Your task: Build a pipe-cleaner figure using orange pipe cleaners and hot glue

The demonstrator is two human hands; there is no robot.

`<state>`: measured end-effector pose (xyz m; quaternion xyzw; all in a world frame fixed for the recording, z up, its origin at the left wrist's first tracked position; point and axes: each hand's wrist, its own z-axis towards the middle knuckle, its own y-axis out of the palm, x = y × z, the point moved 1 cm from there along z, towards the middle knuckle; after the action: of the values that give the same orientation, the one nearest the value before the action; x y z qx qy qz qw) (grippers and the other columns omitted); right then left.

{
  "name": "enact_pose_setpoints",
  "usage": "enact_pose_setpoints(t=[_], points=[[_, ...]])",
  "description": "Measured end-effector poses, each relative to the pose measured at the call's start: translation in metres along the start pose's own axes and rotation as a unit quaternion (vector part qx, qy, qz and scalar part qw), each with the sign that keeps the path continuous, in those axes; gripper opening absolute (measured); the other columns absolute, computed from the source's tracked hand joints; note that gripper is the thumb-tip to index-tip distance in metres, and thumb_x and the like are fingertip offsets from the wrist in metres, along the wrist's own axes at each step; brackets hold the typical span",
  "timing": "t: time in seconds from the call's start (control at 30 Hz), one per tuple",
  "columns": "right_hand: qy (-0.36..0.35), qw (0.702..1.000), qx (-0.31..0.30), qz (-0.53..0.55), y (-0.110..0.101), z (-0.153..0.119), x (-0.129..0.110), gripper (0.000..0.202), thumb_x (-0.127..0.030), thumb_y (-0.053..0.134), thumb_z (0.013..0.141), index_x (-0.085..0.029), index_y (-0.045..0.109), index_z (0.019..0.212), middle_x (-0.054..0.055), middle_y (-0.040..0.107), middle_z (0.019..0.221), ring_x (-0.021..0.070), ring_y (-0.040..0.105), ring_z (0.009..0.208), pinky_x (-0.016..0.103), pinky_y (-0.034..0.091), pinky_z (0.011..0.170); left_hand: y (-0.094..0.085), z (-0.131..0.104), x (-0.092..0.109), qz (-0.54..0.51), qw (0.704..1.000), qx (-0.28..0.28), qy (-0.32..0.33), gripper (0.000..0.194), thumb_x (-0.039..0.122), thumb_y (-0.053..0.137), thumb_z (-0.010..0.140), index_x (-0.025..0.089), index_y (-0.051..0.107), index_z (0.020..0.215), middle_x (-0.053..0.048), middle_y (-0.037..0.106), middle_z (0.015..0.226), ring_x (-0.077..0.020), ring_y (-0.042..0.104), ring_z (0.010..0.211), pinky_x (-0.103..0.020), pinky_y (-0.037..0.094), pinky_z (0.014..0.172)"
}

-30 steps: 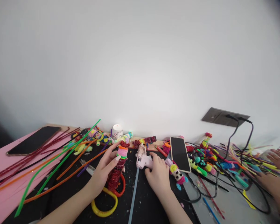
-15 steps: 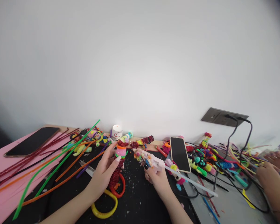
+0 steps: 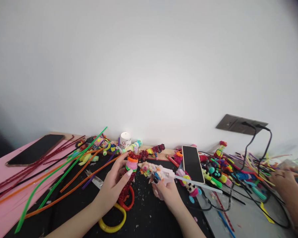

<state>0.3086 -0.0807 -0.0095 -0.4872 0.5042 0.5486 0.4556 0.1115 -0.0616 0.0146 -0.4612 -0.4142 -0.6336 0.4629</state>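
Note:
My left hand [image 3: 113, 185] is wrapped round an upright pipe-cleaner figure [image 3: 131, 164] with dark red, orange, pink and green bands. In my right hand [image 3: 166, 191] is a white glue gun [image 3: 167, 174], its front crusted with multicoloured bits and a long pale glue stick [image 3: 198, 184] coming out of its back. The gun's tip points left, close beside the figure's pink band; whether they touch I cannot tell. Below my left hand lie scissors [image 3: 112, 228] with red and yellow handles, their blades partly hidden.
Pipe cleaners [image 3: 62, 172] and a dark phone [image 3: 36, 150] lie at left. A white paper cup [image 3: 125, 139] stands by the wall. At right are a pale-edged phone [image 3: 193, 164], colourful pieces, black cables [image 3: 249, 142] in a wall socket [image 3: 234, 124], and another person's hand [image 3: 286, 185].
The glue gun in my right hand has moved left, its tip now near the figure. The figure in my left hand has shifted slightly right and down.

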Motion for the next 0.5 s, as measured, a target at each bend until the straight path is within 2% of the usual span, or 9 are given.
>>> enact_pose_setpoints(t=[0.37,0.47,0.5], points=[[0.008,1.000,-0.017,-0.025,-0.0019,-0.0002,0.0020,0.031,-0.050,0.062,0.076,-0.020,0.055,0.072,-0.010,0.036,0.045,0.0053,0.027,0.034,0.019,0.023,0.036,-0.0012,-0.0013,0.0020,-0.002,1.000,0.008,-0.005,0.049,0.035,0.051,0.090,0.027,0.037,0.136,-0.007,0.056,0.118,-0.0216,0.060,0.101,-0.034,0.048,0.088],[0.014,0.998,-0.004,-0.056,-0.0029,-0.0012,-0.0004,0.023,-0.043,0.060,0.079,-0.020,0.059,0.077,-0.010,0.036,0.045,0.0069,0.028,0.035,0.019,0.024,0.037,-0.0011,0.0002,0.0034,-0.008,1.000,0.027,-0.007,0.050,0.036,0.052,0.089,0.028,0.038,0.136,-0.007,0.056,0.123,-0.0226,0.059,0.106,-0.034,0.048,0.091],[0.002,0.997,0.018,-0.075,-0.0034,-0.0016,-0.0034,0.019,-0.040,0.061,0.078,-0.021,0.061,0.081,-0.009,0.038,0.044,0.0079,0.030,0.036,0.020,0.026,0.037,-0.0014,0.0009,0.0038,-0.012,0.999,0.040,-0.007,0.051,0.037,0.053,0.089,0.028,0.037,0.137,-0.007,0.056,0.124,-0.0230,0.058,0.107,-0.034,0.048,0.091]])
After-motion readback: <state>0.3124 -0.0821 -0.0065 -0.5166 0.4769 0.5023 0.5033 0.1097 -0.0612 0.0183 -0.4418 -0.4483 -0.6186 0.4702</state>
